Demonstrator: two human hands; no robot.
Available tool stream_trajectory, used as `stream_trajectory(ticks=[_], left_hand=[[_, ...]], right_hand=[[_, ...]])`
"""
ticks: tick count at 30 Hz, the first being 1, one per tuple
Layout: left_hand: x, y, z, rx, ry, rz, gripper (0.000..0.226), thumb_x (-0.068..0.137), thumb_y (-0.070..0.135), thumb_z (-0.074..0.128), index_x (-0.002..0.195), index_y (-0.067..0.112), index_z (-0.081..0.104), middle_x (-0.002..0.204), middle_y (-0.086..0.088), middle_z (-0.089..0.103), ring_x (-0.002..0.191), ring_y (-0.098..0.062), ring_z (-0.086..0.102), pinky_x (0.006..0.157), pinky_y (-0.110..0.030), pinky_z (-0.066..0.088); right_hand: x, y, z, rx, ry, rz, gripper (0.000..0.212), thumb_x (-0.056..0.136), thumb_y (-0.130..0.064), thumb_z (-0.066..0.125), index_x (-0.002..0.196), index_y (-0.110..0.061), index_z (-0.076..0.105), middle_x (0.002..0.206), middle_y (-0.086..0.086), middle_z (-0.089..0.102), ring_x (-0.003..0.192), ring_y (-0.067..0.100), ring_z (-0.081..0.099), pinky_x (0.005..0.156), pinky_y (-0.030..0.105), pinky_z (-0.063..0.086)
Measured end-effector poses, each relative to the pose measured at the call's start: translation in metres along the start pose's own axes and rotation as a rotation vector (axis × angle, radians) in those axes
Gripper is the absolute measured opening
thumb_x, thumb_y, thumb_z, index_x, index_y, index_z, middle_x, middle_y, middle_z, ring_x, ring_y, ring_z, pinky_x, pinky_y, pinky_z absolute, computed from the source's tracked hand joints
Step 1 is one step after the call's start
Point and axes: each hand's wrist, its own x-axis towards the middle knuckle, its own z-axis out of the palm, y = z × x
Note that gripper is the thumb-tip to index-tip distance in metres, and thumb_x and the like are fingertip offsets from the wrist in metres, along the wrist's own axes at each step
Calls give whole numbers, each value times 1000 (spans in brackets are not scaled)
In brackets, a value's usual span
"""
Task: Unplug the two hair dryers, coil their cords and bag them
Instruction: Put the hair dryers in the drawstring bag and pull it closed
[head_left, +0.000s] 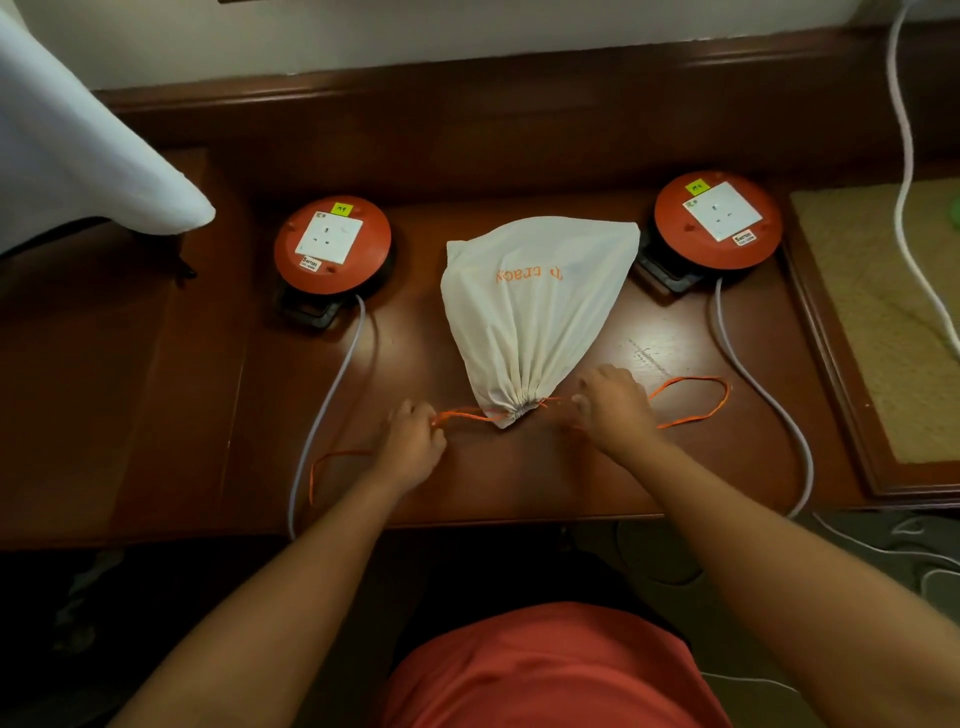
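A cream cloth drawstring bag with orange lettering lies bulging on the wooden desk, its mouth gathered tight toward me. The hair dryers are hidden; I cannot see inside the bag. My left hand pinches the orange drawstring left of the gathered mouth. My right hand grips the same string on the right side. Loose orange loops trail out past both hands, one at the left, one at the right.
Two red round cable reels with white sockets stand left and right of the bag, nothing plugged in. Grey cables run from them over the desk's front edge. A white cloth hangs at far left; a tan mat lies right.
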Motion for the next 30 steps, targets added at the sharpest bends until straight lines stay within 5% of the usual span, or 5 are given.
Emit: stream_trajectory(ticks=[11,17,20,25,30], left_hand=[[-43,73,35,-214,349,-122,48,67,17,69,114,12,57,116,-11,52,106,-33,49,90,-43,42],[-39,64,21,-384,515,-244,37,67,13,60,103,8,55,120,-14,49,112,-35,46,94,-40,32],[-22,59,17,-425,512,-275,30,73,14,58,102,7,54,116,-15,51,111,-35,47,94,-42,36],[3,53,37,-359,-34,-277,20,91,32,59,101,15,59,101,-10,68,101,-33,60,90,-42,46],[5,62,33,-495,-71,-215,23,94,24,58,86,4,66,85,-20,67,84,-35,61,66,-36,39]], right_hand=[[-22,-43,37,1274,-338,878,41,101,-39,38,86,-7,57,68,9,54,56,18,46,52,25,34],[-12,-24,37,668,132,485,21,94,-16,48,92,-3,64,96,17,63,97,33,56,80,36,43],[4,-17,36,432,11,312,28,87,-9,49,109,-7,66,112,16,61,110,33,51,92,37,42],[17,-11,35,588,-242,330,18,84,-11,55,85,-11,72,81,7,69,86,28,64,72,35,49],[14,-8,38,605,-252,293,30,88,-31,64,77,-4,70,76,17,69,67,19,56,66,39,49]])
